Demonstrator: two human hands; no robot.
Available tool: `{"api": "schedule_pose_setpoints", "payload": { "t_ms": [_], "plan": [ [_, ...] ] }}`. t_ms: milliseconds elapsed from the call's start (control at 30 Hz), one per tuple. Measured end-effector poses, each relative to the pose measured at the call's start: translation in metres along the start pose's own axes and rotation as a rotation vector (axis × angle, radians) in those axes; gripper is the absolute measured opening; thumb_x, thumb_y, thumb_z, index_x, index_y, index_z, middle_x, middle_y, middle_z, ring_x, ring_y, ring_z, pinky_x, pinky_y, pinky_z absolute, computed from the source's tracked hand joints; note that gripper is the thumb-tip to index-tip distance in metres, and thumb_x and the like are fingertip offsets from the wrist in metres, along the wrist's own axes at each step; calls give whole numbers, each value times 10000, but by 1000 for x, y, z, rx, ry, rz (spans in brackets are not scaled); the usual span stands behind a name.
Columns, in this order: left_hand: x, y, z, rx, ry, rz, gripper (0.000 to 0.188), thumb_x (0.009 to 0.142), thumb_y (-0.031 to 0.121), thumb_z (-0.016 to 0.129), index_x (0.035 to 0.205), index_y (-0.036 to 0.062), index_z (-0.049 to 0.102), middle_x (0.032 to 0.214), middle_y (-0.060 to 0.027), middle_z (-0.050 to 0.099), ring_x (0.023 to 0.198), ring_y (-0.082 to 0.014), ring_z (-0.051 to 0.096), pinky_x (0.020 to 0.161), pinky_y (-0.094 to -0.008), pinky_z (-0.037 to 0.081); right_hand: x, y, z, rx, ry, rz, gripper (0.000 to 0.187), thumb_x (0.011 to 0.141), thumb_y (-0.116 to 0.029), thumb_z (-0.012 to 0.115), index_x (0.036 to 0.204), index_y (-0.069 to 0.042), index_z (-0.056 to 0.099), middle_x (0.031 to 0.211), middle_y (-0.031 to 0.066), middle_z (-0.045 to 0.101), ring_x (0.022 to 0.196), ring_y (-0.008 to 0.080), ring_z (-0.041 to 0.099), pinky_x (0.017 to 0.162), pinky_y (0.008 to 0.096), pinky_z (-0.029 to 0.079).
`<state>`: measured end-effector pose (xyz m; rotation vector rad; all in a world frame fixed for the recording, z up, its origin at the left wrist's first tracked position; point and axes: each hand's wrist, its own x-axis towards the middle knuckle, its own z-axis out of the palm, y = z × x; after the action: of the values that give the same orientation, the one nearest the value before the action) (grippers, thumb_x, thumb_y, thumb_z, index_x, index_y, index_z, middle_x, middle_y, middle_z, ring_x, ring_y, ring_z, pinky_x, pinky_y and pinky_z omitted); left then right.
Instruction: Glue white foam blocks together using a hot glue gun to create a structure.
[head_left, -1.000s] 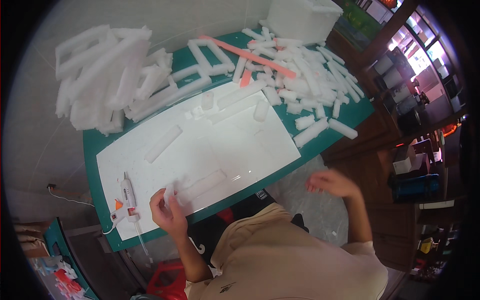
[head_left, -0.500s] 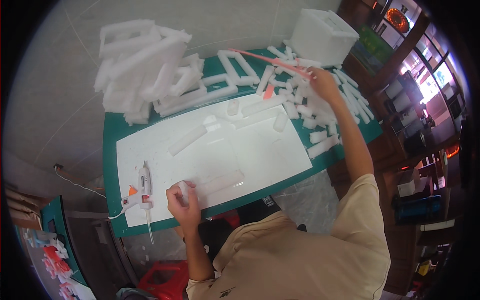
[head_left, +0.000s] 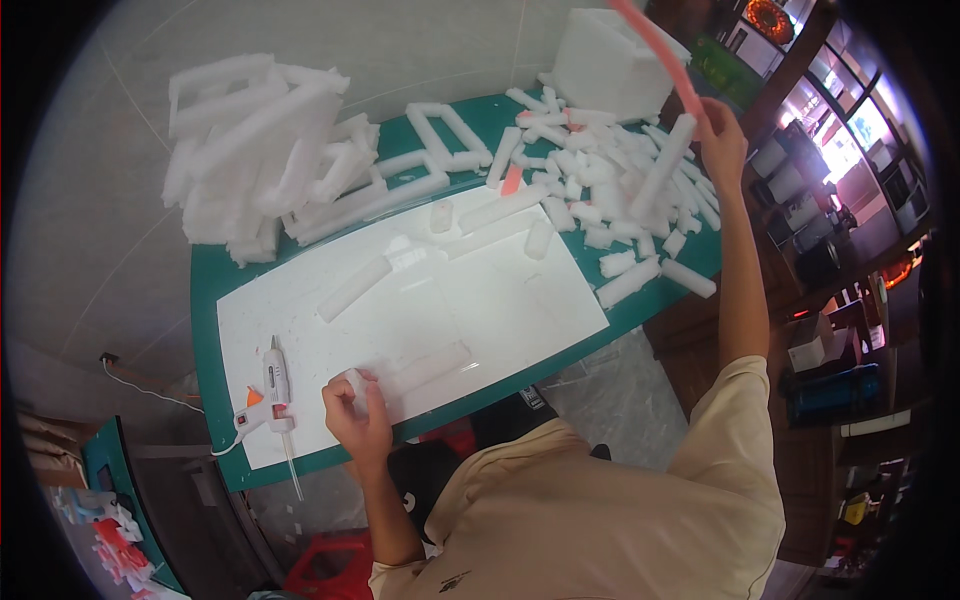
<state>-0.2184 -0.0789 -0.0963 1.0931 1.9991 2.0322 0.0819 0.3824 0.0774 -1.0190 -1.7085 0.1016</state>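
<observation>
left grip [head_left: 357, 412]: closed around a small white foam piece [head_left: 354, 376] at the sheet's near edge, fingers curled in, probably to steady it.
right grip [head_left: 722, 140]: narrow, pinching one end of a salmon-pink foam strip [head_left: 655, 42] lifted above the far right; an end hold likely lifts its length over the loose bits.
white foam stick [head_left: 662, 172]: slants with its top just beside the right fingers (whether they hold it too, i cannot tell).
foam offcuts [head_left: 590, 165]: heaped at the right, seemingly for easy picking by that hand.
white sheet [head_left: 510, 310]: lies over the green surface [head_left: 207, 350], presumably to protect it.
glue gun [head_left: 276, 380]: on its side at the left, nozzle pointing away from the person, perhaps for safety.
foam frames [head_left: 255, 150]: stacked at the far left, probably to leave the middle for handwork.
</observation>
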Motion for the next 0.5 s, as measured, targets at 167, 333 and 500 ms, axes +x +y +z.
{"api": "schedule_pose_setpoints", "payload": {
  "t_ms": [167,333,500],
  "plan": [
    [-1,-1,-2,2,11,-14,175,862,-41,559,883,32,400,937,-130,571,876,-171,551,825,-289,440,18,-1,-20,274,144,53,302,879,-104,616,1168,-26,576,1050,126,667,937,181,646,750,279,539],
    [-2,-3,-1,-6,22,-20,139,878,-8,572,922,26,444,916,-88,579,831,-132,528,798,-269,427,5,35,-10,511,215,278,428,882,-24,570,1272,-46,397,1032,130,614,852,179,617,706,298,544],
    [-1,-3,0,28,15,1,143,872,-14,569,928,25,443,919,-87,577,830,-137,541,781,-266,439,-52,54,10,492,109,367,467,877,-37,568,1312,-109,413,1041,106,585,839,159,585,684,270,505]
  ]
}}
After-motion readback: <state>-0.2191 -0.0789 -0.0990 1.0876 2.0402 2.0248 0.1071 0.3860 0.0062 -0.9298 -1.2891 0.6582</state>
